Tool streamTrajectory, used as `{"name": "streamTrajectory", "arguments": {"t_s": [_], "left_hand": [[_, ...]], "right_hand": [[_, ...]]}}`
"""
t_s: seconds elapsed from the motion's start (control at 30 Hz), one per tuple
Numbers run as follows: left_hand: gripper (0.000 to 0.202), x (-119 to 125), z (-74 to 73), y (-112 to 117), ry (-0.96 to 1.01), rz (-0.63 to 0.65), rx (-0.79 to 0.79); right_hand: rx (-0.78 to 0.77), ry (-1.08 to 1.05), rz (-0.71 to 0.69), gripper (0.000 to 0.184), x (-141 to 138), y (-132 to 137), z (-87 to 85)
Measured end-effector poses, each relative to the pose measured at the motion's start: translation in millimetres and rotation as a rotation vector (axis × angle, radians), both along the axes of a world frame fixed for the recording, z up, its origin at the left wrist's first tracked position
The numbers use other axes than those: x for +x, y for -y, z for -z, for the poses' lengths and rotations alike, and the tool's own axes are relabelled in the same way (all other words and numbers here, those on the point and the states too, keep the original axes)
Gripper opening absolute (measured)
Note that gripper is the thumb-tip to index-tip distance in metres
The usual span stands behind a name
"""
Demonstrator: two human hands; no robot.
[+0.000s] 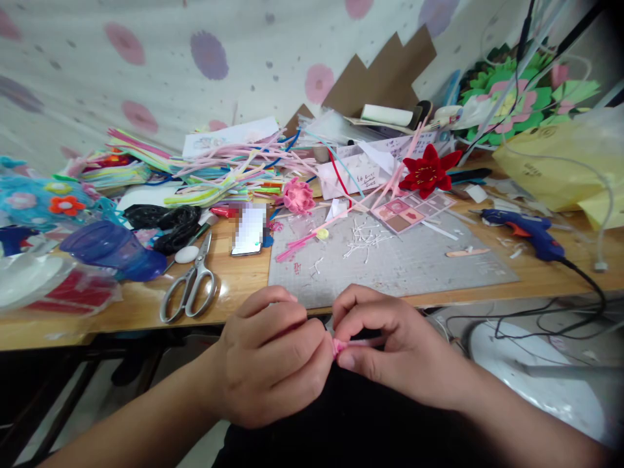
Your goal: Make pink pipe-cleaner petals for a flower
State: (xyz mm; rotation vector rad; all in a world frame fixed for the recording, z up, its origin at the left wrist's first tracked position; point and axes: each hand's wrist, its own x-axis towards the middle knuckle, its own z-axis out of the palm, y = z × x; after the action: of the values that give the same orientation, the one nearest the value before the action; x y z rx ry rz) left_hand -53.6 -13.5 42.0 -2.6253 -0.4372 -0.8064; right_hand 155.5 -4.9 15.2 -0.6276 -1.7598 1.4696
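Observation:
Both hands meet just below the wooden table's (pixel 146 302) front edge, over my dark lap. My left hand (pixel 273 354) is curled closed, its fingertips pinching a small pink pipe-cleaner piece (pixel 341 344). My right hand (pixel 390 344) is also closed, thumb and forefinger pinching the same pink piece from the other side. Most of the piece is hidden between the fingers. Beyond the hands a grey cutting mat (pixel 390 260) carries white trimmings and a pink stem.
Scissors (pixel 190 286) and a phone (pixel 249 229) lie left of the mat. Farther back are a pink flower (pixel 298 195), a red flower (pixel 429 170) and a heap of pipe cleaners (pixel 229 172). A blue glue gun (pixel 526 231) with black cord sits at right.

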Motion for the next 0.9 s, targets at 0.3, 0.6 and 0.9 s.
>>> {"name": "streamTrajectory", "arguments": {"t_s": [0.3,0.6,0.9], "left_hand": [[0.007,12,3.5,5,0.223,-0.055,-0.053],[0.018,21,25.2,14,0.549,-0.091,-0.473],[0.011,30,34.4,28,1.015,-0.169,-1.437]], "right_hand": [[-0.275,-0.21,-0.026,0.015,-2,-1,9.7],[-0.237,-0.203,-0.005,0.018,-7,2,11.3],[0.594,0.04,0.352,0.018,-3,4,3.9]]}}
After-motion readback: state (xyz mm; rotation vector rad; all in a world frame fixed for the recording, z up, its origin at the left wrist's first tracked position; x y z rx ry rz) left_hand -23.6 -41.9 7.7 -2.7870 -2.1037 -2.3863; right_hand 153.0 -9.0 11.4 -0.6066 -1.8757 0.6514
